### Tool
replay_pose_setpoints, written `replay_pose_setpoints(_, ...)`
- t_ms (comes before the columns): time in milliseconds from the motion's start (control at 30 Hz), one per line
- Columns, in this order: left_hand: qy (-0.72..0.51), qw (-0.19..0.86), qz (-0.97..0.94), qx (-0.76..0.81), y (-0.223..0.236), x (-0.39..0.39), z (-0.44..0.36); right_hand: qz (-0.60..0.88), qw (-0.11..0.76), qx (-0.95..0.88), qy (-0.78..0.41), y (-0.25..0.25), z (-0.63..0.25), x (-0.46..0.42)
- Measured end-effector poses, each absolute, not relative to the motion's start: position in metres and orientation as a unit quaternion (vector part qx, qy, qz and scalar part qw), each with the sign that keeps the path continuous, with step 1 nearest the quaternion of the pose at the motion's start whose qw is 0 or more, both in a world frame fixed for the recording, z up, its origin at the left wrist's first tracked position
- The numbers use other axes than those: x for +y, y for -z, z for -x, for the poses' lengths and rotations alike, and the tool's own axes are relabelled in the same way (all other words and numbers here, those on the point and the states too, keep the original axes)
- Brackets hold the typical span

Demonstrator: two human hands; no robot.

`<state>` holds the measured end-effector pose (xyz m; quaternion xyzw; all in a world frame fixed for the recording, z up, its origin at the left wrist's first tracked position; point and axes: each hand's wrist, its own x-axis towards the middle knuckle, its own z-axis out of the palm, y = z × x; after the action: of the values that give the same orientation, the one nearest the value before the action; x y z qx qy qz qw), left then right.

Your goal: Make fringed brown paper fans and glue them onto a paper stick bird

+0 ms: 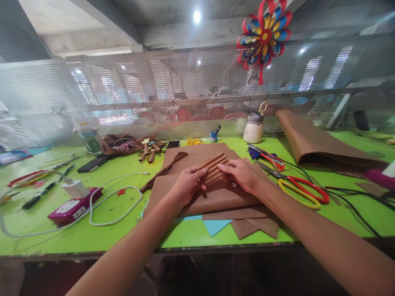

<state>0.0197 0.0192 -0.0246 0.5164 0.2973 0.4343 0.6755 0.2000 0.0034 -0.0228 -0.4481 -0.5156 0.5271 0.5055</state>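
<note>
A small piece of brown striped paper (215, 166) is held up, tilted, between my two hands. Its left edge is pinched in my left hand (190, 185), thumb on top. My right hand (242, 174) grips the right edge with the thumb pressed on its face. Beneath them lies a stack of brown kraft paper (212, 201), with light blue paper (217, 226) showing at the front. Left of my left hand, a thin brown paper broom-like bundle (163, 172) rests with its frayed end on the stack.
Red-and-yellow scissors (304, 189) and smaller scissors (268, 156) lie at right, beside black cables. A purple power strip (75, 205) with a white cable sits left. Behind are rolled paper pieces (151, 152), a blue jar (213, 137), a white bottle (254, 127) and folded brown paper (321, 142).
</note>
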Motion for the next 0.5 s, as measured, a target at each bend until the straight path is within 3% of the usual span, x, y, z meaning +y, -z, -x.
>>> replay_pose_setpoints(500, -0.384, 0.710, -0.497, 0.319, 0.0203, 0.0187, -0.0193, 0.448, 0.479, -0.588, -0.473, 0.0315, -0.2060, 0.0111)
